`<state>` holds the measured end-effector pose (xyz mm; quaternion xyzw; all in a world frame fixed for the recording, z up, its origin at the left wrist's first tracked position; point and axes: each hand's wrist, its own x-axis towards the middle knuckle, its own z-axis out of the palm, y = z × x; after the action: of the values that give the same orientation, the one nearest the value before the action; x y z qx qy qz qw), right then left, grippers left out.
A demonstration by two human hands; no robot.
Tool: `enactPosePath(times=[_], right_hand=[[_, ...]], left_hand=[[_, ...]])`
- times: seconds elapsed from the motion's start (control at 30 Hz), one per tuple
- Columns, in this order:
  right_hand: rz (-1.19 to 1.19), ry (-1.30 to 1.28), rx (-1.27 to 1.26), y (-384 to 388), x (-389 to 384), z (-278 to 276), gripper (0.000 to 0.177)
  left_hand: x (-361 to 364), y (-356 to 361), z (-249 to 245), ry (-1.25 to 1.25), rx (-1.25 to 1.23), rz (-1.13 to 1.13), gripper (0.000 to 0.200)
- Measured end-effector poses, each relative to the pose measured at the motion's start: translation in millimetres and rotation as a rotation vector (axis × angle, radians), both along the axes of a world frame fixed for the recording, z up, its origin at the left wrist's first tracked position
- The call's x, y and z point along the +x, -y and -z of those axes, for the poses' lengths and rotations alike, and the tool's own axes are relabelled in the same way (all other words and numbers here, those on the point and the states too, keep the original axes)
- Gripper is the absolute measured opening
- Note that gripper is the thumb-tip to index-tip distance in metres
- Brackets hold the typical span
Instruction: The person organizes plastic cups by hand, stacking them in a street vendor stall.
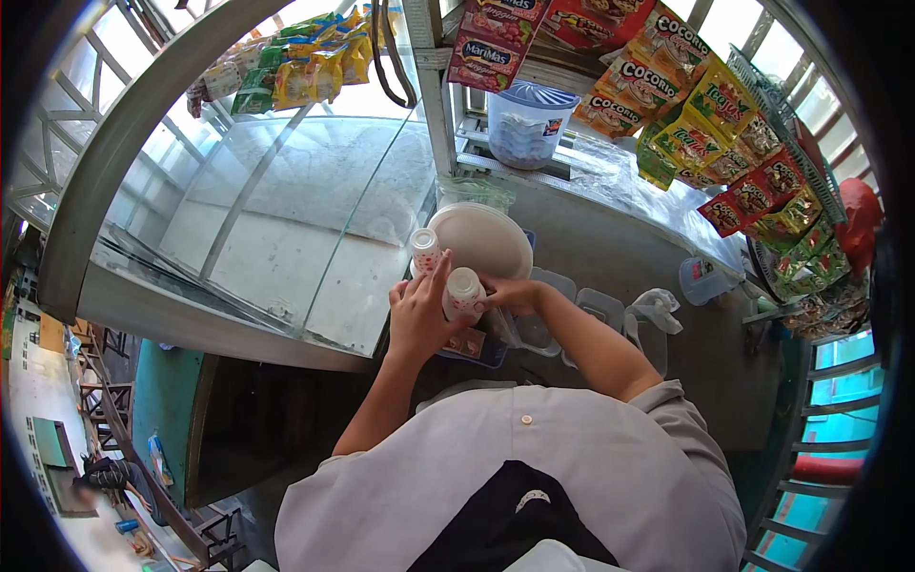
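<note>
The left hand (416,319) had spread fingers, grip unclear: far cup (425,248) left of its index finger, near cup (464,288) right, pinched by the right hand (513,296); uneven squeezing could have toppled either.

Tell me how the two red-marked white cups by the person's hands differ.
The nearer cup looks larger in this view than the farther cup. The nearer cup sits between the left hand and the right hand, while the farther cup is on the other side of the left hand's extended finger. Both are white with red markings and show a round end to the camera.
</note>
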<state>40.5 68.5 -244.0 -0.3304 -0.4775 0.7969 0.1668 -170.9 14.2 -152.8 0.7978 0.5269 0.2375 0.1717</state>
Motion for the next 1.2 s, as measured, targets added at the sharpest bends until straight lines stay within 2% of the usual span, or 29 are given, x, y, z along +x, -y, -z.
enactPosePath(times=[0.13,0.2,0.33,0.43,0.5,0.6,0.73,0.8,0.83,0.9,0.93,1.0,1.03,1.1,1.13,1.17,1.2], right_hand=[[-0.053,-0.027,0.052,-1.3,-5.7,-4.6,0.088],[-0.174,-0.029,-0.044,-4.6,-8.8,0.3,0.086],[-0.184,-0.051,-0.042,-7.0,-9.9,3.1,0.085],[-0.143,-0.039,-0.027,-4.8,-9.0,0.2,0.089],[-0.08,0.056,0.11,-5.0,-9.8,-1.9,0.092],[-0.027,0.062,0.194,-2.0,-11.8,-2.9,0.097],[-0.007,0.192,0.068,10.0,-0.8,-38.5,0.099],[0.035,0.219,0.282,12.5,7.8,-44.0,0.101],[0.041,0.22,0.281,13.4,13.3,-45.2,0.101],[0.118,0.149,0.422,17.4,26.1,-49.2,0.095],[0.124,0.151,0.421,21.9,34.9,-52.5,0.095],[0.15,0.018,0.153,29.5,52.0,-61.8,0.089],[0.155,0.018,0.157,34.0,54.8,-64.0,0.089],[0.461,-0.188,0.06,44.2,59.1,-66.6,0.087],[0.467,-0.189,0.065,45.0,62.9,-68.2,0.087],[0.414,-0.32,0.034,45.4,66.8,-69.8,0.086],[0.358,-0.45,0.002,46.9,69.4,-71.0,0.086]], left_hand=[[-0.2,-0.9,0.8,-0.106,0.078,0.026,0.085],[1.5,-5.2,4.9,-0.204,0.004,0.025,0.073],[1.5,-11.3,9.8,-0.226,-0.007,-0.004,0.065],[-3.5,-13.7,8.3,-0.209,-0.041,0.027,0.066],[-6.1,-13.7,4.2,-0.096,-0.038,0.024,0.065],[-10.0,-13.0,0.9,-0.055,-0.072,0.013,0.066],[-7.7,-8.3,-1.7,0.01,-0.046,0.049,0.069],[-2.6,-5.3,-10.1,0.103,0.011,0.127,0.073],[-0.8,-5.2,-12.7,0.103,0.011,0.133,0.073],[3.7,-6.0,-15.8,0.443,-0.019,0.225,0.082],[4.9,-6.3,-15.5,0.443,-0.021,0.231,0.082],[4.5,-10.1,-13.7,0.697,-0.079,0.268,0.089],[3.6,-13.4,-13.3,0.672,-0.099,0.266,0.096],[8.5,-11.2,-13.3,0.654,-0.123,0.239,0.096],[12.8,-10.3,-15.0,0.637,-0.149,0.207,0.097],[18.1,-10.0,-16.5,0.636,-0.147,0.215,0.097],[25.3,-7.9,-23.2,0.54,-0.046,0.263,0.097]])
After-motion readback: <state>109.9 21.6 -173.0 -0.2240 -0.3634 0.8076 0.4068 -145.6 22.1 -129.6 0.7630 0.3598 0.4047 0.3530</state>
